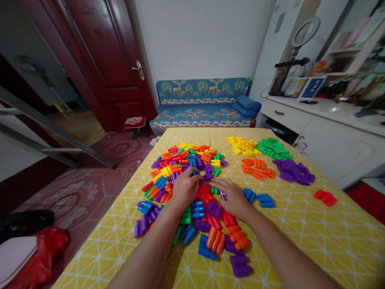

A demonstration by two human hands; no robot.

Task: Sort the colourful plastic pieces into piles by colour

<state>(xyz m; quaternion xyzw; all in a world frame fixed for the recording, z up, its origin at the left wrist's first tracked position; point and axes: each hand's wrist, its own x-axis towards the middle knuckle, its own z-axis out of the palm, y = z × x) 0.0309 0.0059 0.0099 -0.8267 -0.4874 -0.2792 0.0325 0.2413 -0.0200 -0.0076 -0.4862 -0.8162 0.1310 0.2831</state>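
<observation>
- Blocks of mixed colours lie in a loose heap on the tabletop, spread beneath and around both hands.
- Left hand is curled narrow over the heap, fingertips at a blue piece; whether it grips that piece cannot be told.
- Right hand is half spread, palm down, over the heap's right side; something purple shows under its fingers, but a firm hold cannot be made out.
- Forearms reaching low across the near blocks could drag or scatter them.
- Blue blocks lie just beside the right hand, so a careless sweep might push them about.
- Yellow pile and green pile nearly meet; a bump would likely mix them.
</observation>
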